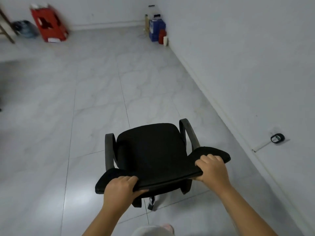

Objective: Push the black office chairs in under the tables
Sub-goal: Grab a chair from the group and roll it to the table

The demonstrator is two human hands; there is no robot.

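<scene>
A black office chair [150,147] with two curved armrests stands on the pale tiled floor directly in front of me, its seat facing away. My left hand [121,188] grips the left end of the backrest's top edge. My right hand [212,169] grips the right end of the same edge. Part of the chair's base shows below the backrest; its wheels are mostly hidden. A wooden table leg [6,29] shows only at the far left top corner.
A white wall [247,65] runs along the right, with a small black device [277,138] low on it. A red box [49,24] and a dark bag [25,28] lie at the back left. Blue and red containers [157,30] stand in the far corner.
</scene>
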